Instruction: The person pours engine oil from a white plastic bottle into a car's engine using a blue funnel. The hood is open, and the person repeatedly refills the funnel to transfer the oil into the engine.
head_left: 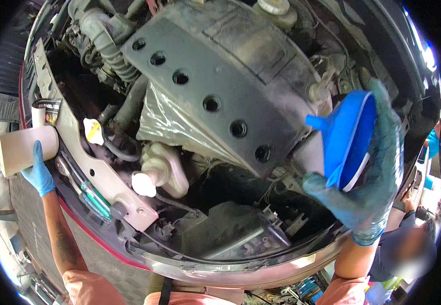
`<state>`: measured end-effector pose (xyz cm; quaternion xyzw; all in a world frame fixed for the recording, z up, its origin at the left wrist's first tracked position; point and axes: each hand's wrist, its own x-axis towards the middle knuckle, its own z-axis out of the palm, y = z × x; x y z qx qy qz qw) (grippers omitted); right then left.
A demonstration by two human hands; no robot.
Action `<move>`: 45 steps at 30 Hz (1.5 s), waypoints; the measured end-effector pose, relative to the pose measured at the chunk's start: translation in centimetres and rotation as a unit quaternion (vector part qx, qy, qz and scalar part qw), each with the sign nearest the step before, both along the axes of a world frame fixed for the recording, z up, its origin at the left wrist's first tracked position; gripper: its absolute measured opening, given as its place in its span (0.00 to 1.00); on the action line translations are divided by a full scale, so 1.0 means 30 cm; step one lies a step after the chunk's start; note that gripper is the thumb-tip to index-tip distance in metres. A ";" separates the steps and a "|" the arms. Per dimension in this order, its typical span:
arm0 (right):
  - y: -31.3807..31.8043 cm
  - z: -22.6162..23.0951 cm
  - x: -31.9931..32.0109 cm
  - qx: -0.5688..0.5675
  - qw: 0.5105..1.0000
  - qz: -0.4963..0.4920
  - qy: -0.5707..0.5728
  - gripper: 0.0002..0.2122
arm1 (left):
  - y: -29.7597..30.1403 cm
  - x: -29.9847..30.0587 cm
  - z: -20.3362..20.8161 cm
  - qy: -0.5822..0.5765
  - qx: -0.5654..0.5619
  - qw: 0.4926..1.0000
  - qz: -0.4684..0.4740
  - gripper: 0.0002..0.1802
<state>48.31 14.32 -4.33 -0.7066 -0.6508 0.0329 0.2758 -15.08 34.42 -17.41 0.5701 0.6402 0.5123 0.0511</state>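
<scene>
1. Blue plastic funnel [347, 134]: it's in my right hand [383, 175], spout aimed leftward at the black engine cover [200, 51]. A white piece [310, 152] shows behind it; I can't tell what it is.
2. I'd hold the funnel by its outside, keeping its spout off grimy parts, and keep the pale container [24, 150] steady.
3. My right hand is spread wide and curved round the funnel, thumb low, fingers along the far side.
4. My left hand [41, 178] grips the container, one digit across its side; the other fingers are mostly hidden.
5. Hand tools [97, 203] lie just right of my left hand; the engine cover sits between both hands.
</scene>
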 end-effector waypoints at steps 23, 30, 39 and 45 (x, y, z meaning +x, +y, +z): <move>-0.010 -0.012 0.005 0.036 0.986 -0.004 0.162 0.43 | 0.033 0.085 0.025 -0.010 0.088 0.994 -0.070 0.35; -0.036 0.040 -0.001 0.027 0.997 -0.032 0.071 0.39 | 0.040 0.042 0.026 0.039 0.066 0.997 -0.031 0.31; 0.079 0.065 -0.030 0.091 0.986 0.108 0.086 0.40 | 0.059 0.009 -0.013 -0.003 0.079 0.995 -0.056 0.36; 0.123 0.017 -0.051 0.163 0.969 0.176 0.058 0.42 | 0.053 0.001 0.004 -0.008 0.058 0.997 -0.048 0.36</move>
